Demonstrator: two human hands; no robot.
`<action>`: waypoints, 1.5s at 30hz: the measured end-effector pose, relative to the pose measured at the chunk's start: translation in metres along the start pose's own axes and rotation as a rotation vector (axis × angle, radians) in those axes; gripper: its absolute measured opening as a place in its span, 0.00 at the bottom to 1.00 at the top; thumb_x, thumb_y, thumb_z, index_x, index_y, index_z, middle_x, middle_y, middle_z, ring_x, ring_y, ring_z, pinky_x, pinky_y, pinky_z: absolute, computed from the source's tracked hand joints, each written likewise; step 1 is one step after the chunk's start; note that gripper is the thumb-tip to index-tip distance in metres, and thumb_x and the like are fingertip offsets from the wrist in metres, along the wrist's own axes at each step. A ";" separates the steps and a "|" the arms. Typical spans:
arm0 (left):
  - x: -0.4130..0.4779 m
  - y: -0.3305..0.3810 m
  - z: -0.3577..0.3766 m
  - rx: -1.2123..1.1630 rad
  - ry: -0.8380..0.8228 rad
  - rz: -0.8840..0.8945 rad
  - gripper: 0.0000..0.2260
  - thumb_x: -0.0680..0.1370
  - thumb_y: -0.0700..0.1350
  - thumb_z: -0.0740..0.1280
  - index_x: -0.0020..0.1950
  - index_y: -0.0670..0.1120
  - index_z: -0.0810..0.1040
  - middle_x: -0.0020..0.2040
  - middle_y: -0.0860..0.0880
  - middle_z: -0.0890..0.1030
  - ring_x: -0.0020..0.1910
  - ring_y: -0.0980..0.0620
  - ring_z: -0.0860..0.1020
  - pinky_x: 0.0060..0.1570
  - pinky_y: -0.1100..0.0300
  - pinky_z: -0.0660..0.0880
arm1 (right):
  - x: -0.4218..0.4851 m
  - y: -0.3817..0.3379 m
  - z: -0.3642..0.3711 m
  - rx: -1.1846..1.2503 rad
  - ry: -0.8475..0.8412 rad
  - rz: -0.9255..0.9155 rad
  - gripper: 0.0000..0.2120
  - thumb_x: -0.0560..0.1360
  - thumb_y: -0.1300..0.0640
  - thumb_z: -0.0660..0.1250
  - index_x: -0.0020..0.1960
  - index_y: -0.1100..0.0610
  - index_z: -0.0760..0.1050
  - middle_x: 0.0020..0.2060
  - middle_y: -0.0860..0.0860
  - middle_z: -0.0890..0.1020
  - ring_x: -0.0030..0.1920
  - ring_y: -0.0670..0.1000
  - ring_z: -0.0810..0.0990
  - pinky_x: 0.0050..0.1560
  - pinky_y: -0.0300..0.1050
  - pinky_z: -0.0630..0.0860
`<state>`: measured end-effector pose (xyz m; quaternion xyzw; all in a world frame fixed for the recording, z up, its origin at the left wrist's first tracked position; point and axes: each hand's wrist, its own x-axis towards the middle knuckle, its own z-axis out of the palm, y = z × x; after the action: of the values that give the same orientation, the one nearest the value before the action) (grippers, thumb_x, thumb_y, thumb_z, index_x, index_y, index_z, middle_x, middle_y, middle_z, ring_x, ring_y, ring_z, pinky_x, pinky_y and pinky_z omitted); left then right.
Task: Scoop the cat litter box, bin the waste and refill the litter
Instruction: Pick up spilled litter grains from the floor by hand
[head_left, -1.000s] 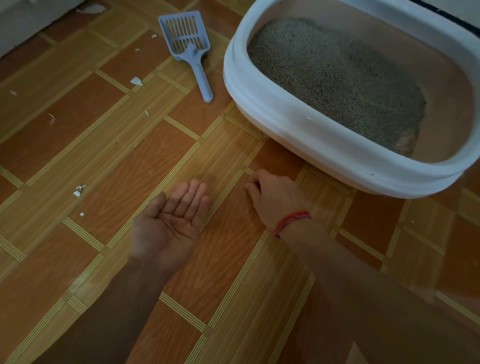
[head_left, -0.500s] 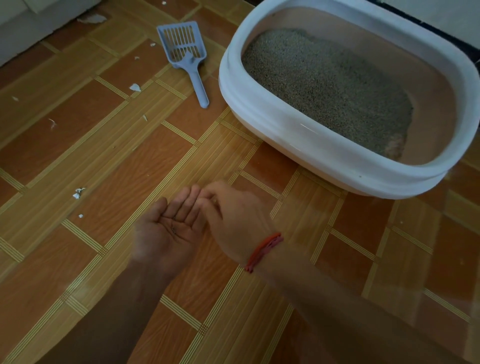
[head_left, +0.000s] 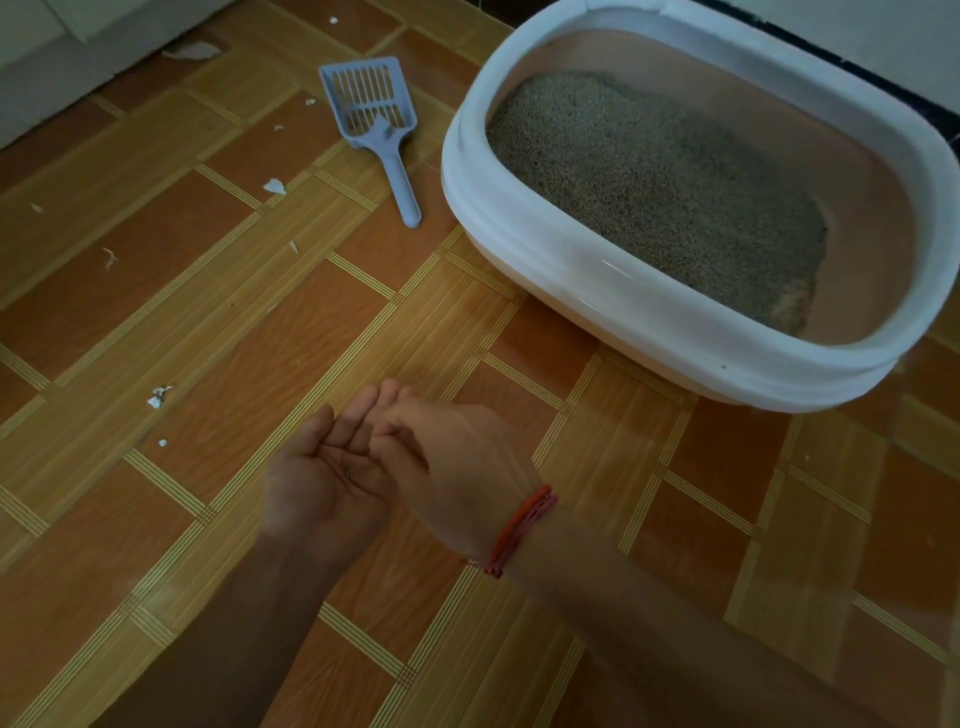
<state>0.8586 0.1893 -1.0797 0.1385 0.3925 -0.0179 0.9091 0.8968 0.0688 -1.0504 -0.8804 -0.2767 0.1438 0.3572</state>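
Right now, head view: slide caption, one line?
Right hand hovers over upturned left hand; blue scoop lies on the floor beside the litter box.

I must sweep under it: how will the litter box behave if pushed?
Wide and low, the litter box likely slides on the smooth floor rather than tips. The litter covers only part of its bottom, so it probably feels lopsided; grains may shift.

Litter boxes: one white oval plastic litter box (head_left: 571, 249).
Scoops: one blue-grey slotted plastic scoop (head_left: 379, 130).
Hands: two, left hand (head_left: 322, 483) and right hand (head_left: 452, 462).
Wristbands: one red thread wristband (head_left: 519, 530).
Floor bits: roughly ten small white scraps (head_left: 274, 185), the tiniest hard to count.
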 end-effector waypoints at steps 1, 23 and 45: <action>0.000 0.000 0.000 0.001 -0.001 0.012 0.22 0.82 0.47 0.54 0.53 0.35 0.84 0.58 0.41 0.83 0.54 0.46 0.84 0.46 0.51 0.83 | 0.001 0.003 -0.002 0.010 0.024 0.004 0.09 0.79 0.49 0.60 0.45 0.49 0.77 0.34 0.45 0.80 0.36 0.47 0.78 0.38 0.49 0.77; 0.004 0.003 -0.002 -0.012 0.006 0.027 0.25 0.84 0.47 0.52 0.46 0.35 0.86 0.56 0.40 0.84 0.54 0.43 0.83 0.54 0.47 0.79 | 0.051 0.106 -0.029 -0.243 0.328 0.525 0.08 0.79 0.47 0.63 0.50 0.45 0.80 0.44 0.45 0.82 0.47 0.51 0.79 0.49 0.47 0.77; 0.004 -0.004 0.002 -0.012 -0.010 0.013 0.24 0.84 0.47 0.52 0.54 0.34 0.83 0.56 0.38 0.83 0.54 0.43 0.83 0.50 0.50 0.81 | 0.018 0.005 -0.015 -0.172 0.060 0.215 0.10 0.83 0.49 0.52 0.52 0.50 0.70 0.34 0.47 0.79 0.35 0.50 0.78 0.40 0.52 0.77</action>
<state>0.8620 0.1853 -1.0821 0.1354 0.3872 -0.0103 0.9120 0.9198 0.0686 -1.0442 -0.9363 -0.1811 0.1308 0.2709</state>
